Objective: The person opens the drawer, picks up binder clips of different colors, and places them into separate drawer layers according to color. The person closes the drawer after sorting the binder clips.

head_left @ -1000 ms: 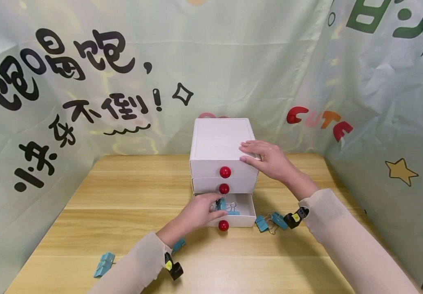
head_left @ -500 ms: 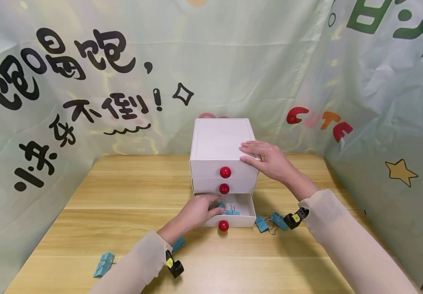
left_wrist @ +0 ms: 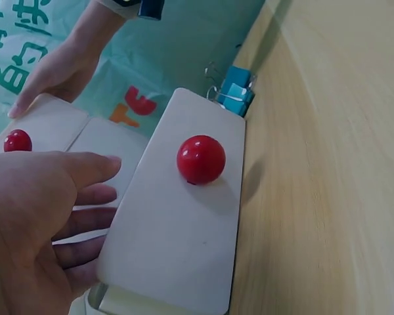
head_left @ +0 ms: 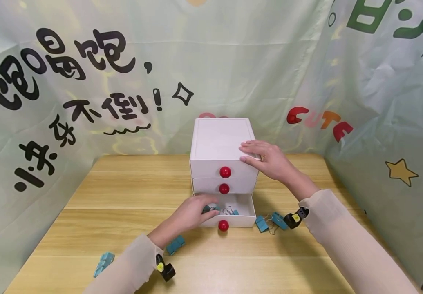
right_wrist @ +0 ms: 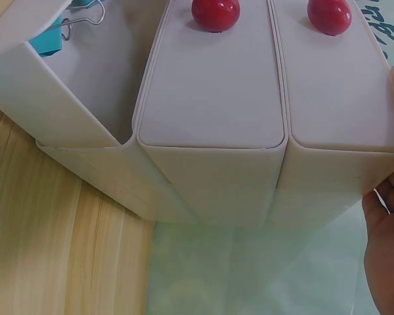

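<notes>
My left hand (head_left: 183, 214) reaches over the left side of the pulled-out bottom drawer (head_left: 238, 221), its fingers loosely bent. In the left wrist view that hand's fingers (left_wrist: 85, 223) stand apart behind the drawer front, gripping nothing. Blue binder clips (head_left: 235, 212) with silver wire handles lie inside the drawer, some partly hidden by the hand. My right hand (head_left: 270, 161) rests on the top right front corner of the white drawer box (head_left: 220, 139), fingers spread along the top. The two upper drawers are closed; each drawer has a red ball knob (head_left: 223, 226).
Right of the drawer lie blue binder clips (head_left: 278, 220) on the wooden table (head_left: 130, 192). One binder clip (head_left: 175, 245) sits near my left wrist, with more blue clips (head_left: 104, 264) at the front left. A printed cloth (head_left: 233, 73) hangs behind and at the sides.
My left hand has let go of a blue binder clip inside the drawer and drawn back slightly to the left. The clip beside my left wrist shows more fully. My right hand stays put.
</notes>
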The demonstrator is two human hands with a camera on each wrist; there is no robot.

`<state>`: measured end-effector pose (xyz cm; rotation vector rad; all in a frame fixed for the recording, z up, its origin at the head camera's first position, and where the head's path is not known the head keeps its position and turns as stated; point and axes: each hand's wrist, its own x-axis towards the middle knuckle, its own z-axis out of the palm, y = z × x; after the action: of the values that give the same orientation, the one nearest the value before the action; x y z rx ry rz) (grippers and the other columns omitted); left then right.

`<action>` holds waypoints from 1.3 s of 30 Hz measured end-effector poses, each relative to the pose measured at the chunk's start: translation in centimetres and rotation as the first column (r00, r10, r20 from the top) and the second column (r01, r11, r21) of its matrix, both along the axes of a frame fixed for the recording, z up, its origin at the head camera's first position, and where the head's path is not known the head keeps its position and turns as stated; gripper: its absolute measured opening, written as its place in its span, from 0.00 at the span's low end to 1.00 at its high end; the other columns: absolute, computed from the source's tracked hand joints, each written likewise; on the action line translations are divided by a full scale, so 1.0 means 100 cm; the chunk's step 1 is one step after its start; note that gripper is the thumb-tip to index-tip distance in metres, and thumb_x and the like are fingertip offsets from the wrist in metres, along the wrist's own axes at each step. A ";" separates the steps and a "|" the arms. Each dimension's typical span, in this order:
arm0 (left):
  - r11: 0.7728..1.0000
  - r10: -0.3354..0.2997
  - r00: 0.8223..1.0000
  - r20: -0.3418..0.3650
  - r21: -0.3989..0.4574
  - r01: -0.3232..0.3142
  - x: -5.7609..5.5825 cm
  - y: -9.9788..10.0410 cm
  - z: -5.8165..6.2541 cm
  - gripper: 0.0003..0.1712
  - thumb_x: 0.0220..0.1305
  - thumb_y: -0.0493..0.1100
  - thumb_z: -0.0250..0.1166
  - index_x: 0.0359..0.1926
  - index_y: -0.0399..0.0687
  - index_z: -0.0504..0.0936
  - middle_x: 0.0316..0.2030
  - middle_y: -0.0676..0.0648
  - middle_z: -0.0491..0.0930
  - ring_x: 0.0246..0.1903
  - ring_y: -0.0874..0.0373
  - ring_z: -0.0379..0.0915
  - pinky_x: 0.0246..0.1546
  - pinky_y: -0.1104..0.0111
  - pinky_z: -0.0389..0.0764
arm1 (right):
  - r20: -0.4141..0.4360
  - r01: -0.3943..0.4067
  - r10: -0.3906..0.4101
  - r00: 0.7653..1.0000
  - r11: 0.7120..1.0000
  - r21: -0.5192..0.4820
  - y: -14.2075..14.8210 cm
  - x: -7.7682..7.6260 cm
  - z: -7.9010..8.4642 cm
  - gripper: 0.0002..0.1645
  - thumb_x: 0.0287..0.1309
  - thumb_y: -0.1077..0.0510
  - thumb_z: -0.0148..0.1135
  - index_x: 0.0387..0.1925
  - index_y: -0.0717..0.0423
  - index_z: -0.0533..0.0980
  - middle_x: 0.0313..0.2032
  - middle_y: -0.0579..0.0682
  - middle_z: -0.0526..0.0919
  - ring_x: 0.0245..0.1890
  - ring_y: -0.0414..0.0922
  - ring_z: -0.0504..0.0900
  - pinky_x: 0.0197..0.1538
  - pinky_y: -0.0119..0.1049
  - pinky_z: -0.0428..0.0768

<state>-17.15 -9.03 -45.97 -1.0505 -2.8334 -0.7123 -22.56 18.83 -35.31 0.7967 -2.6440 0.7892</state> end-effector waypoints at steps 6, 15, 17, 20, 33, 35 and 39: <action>0.997 -0.078 0.997 -0.027 -0.032 0.077 0.006 -0.010 0.001 0.22 0.69 0.55 0.61 0.57 0.48 0.81 0.54 0.51 0.80 0.56 0.55 0.75 0.57 0.59 0.75 | -0.002 0.003 -0.003 1.000 1.000 0.011 -0.001 0.000 0.002 0.30 0.62 0.39 0.62 0.60 0.51 0.78 0.63 0.49 0.75 0.67 0.50 0.68 0.67 0.56 0.63; 0.993 -0.095 0.995 -0.028 -0.072 0.093 0.016 -0.031 0.004 0.23 0.70 0.57 0.59 0.59 0.52 0.79 0.57 0.51 0.78 0.58 0.55 0.73 0.58 0.58 0.74 | -0.003 0.000 0.000 1.000 1.000 0.020 0.000 0.000 0.003 0.30 0.63 0.39 0.62 0.61 0.51 0.77 0.63 0.50 0.74 0.67 0.51 0.67 0.67 0.56 0.63; 0.993 -0.095 0.995 -0.027 -0.075 0.092 0.018 -0.036 0.005 0.23 0.69 0.57 0.60 0.60 0.53 0.79 0.57 0.51 0.78 0.58 0.54 0.72 0.59 0.57 0.74 | -0.001 0.002 -0.002 1.000 1.000 0.020 0.000 0.000 0.004 0.30 0.63 0.39 0.61 0.61 0.51 0.77 0.63 0.50 0.74 0.67 0.51 0.67 0.67 0.56 0.63; 0.993 -0.088 0.996 -0.019 -0.079 0.086 0.022 -0.044 0.004 0.23 0.69 0.56 0.61 0.60 0.52 0.78 0.57 0.51 0.78 0.58 0.54 0.72 0.59 0.56 0.73 | 0.007 0.006 -0.007 1.000 1.000 0.026 0.000 0.001 0.005 0.31 0.62 0.38 0.61 0.61 0.50 0.77 0.64 0.49 0.74 0.67 0.50 0.67 0.67 0.56 0.63; 0.997 -0.066 0.993 -0.102 -0.042 0.062 0.039 -0.076 -0.005 0.21 0.66 0.53 0.65 0.56 0.51 0.81 0.54 0.51 0.80 0.56 0.54 0.74 0.58 0.57 0.74 | -0.026 -0.003 0.006 1.000 0.993 0.120 0.000 0.001 0.010 0.31 0.64 0.38 0.60 0.61 0.49 0.77 0.63 0.49 0.75 0.66 0.52 0.68 0.66 0.57 0.65; 0.997 -0.062 0.993 -0.100 -0.048 0.057 0.042 -0.081 -0.007 0.21 0.66 0.53 0.65 0.56 0.51 0.80 0.54 0.51 0.80 0.56 0.54 0.74 0.57 0.57 0.75 | -0.042 -0.013 0.019 0.999 0.989 0.150 -0.001 0.001 0.012 0.31 0.64 0.37 0.59 0.61 0.50 0.77 0.62 0.50 0.76 0.65 0.53 0.69 0.65 0.57 0.66; 0.996 -0.066 0.993 -0.093 -0.061 0.061 0.048 -0.090 -0.012 0.22 0.65 0.53 0.66 0.56 0.49 0.80 0.53 0.51 0.80 0.55 0.54 0.75 0.56 0.57 0.76 | -0.106 -0.032 0.056 0.993 0.976 0.214 -0.001 0.001 0.014 0.30 0.64 0.39 0.61 0.59 0.52 0.78 0.59 0.52 0.78 0.61 0.54 0.73 0.63 0.55 0.70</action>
<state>-12.36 -18.05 -47.12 -1.1551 -2.7669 -0.5710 -22.43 18.69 -33.91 0.9275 -2.6474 0.4614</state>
